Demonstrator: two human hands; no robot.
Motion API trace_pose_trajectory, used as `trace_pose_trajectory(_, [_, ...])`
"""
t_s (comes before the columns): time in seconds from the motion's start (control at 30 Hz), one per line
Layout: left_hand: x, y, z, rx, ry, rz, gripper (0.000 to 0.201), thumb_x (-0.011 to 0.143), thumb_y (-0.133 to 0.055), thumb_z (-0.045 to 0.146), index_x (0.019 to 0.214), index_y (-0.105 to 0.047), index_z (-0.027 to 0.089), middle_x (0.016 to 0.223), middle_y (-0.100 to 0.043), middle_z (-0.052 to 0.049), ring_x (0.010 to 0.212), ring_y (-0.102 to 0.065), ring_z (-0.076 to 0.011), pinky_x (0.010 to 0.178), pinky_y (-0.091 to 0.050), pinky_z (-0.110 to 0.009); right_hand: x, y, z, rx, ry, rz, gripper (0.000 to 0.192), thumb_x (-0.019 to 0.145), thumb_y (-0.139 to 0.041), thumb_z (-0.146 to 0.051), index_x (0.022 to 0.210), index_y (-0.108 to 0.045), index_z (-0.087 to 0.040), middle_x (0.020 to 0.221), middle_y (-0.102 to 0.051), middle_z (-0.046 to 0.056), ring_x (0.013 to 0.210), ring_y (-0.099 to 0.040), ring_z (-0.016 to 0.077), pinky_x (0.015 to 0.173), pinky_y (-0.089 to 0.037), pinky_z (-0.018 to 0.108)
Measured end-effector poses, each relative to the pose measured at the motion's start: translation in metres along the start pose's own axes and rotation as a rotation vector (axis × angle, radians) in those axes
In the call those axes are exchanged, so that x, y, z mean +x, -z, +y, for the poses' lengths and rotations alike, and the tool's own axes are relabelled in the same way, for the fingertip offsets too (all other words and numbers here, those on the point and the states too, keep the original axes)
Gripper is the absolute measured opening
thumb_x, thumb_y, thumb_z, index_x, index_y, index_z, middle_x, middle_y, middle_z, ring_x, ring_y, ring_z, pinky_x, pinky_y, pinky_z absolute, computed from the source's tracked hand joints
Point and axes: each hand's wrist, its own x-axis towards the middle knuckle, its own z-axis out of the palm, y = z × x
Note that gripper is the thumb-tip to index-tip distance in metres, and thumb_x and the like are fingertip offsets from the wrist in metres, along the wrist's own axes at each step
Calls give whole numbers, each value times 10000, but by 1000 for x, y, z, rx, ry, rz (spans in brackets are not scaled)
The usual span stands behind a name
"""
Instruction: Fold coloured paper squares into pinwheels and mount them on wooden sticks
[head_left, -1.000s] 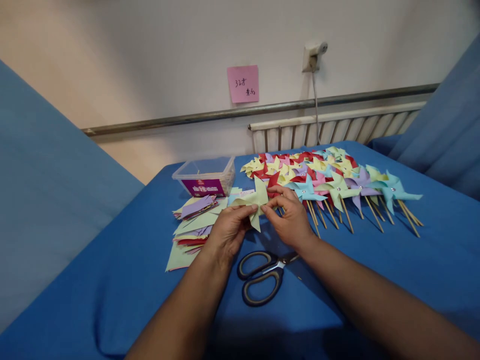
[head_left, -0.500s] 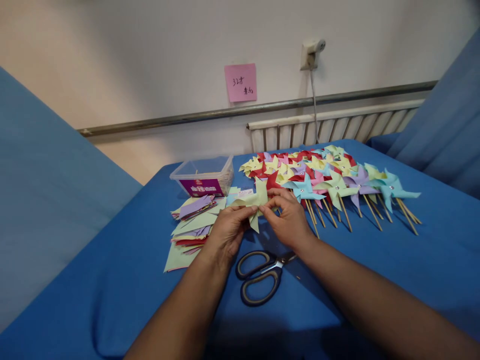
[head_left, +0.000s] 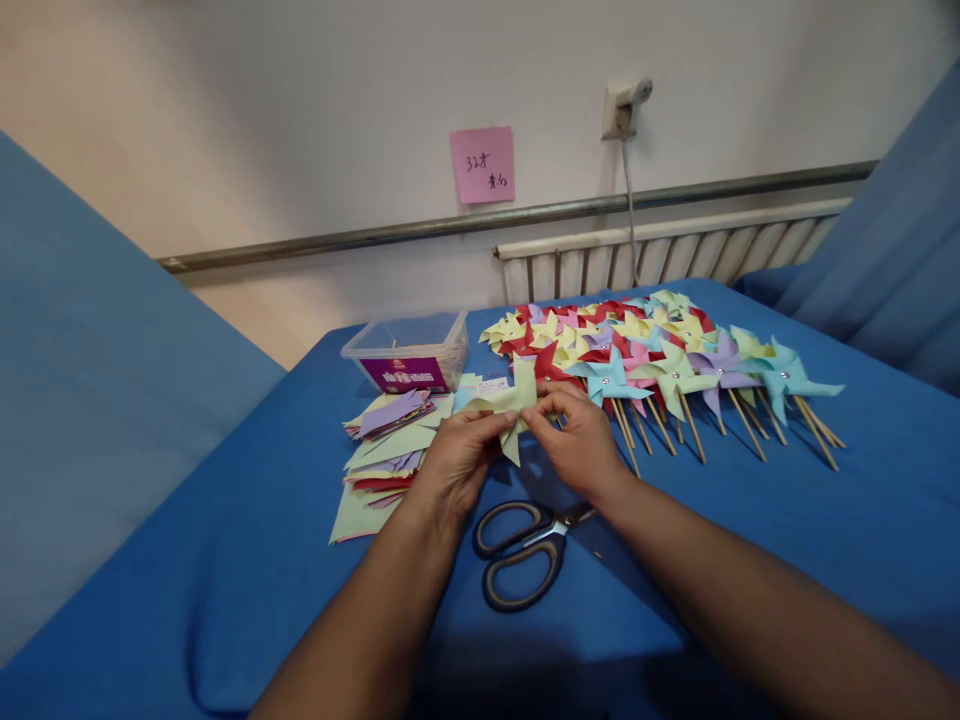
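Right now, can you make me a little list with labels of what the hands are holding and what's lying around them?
left hand: pinches the pale green pinwheel with its fingers
right hand: grips the same pinwheel from the other side
scissors: lying shut on the blue cloth, just below the hands
paper squares: mixed-colour pile, left of the hands
finished pinwheels: many on sticks, right of the hands
plastic box: behind the paper pile
pink note: on the wall
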Motion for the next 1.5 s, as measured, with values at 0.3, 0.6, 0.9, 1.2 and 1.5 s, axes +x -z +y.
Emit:
trace_pose_trajectory(0.3, [1,0,-1,-6,-3,8,227,517,-874,142,644,-687,120,599,-665,-28,556,-578,-127,583,-441,-257,-1,-1,0,13,-18,1,193,833,-644,-335,670,-659,-234,1006,-699,74,1010,-645,248,948,-469,430])
trace_pose_trajectory(0.6, [4,4,-4,28,-4,25,204,529,-844,162,604,-657,129,588,-647,-27,530,-574,-132,571,-459,-266,0,1,-4,51,-45,-3,137,827,-629,-338,743,-633,-230,951,-701,60,964,-646,239,918,-473,413])
trace_pose_trajectory(0.9, [2,2,-1,-1,29,-5,190,513,-823,147,654,-711,87,609,-688,-71,547,-609,-157,589,-495,-275,4,-3,-5,484,-261,-62,341,702,-717,-311,989,-569,-200,872,-723,41,812,-689,197,772,-547,359])
trace_pose_trajectory(1.2, [4,4,-4,71,2,-12,185,548,-831,178,639,-695,90,598,-680,-69,509,-584,-136,549,-454,-258,6,-3,-5,578,-357,-129,324,642,-726,-260,929,-591,-193,793,-725,6,735,-689,169,703,-537,305])
trace_pose_trajectory(1.5, [4,6,1,-1,-6,-64,205,573,-832,191,725,-716,119,690,-706,-64,611,-624,-160,601,-489,-260,6,-4,-1,644,-391,-151,353,640,-723,-271,948,-571,-192,760,-722,-5,717,-687,168,715,-535,313])
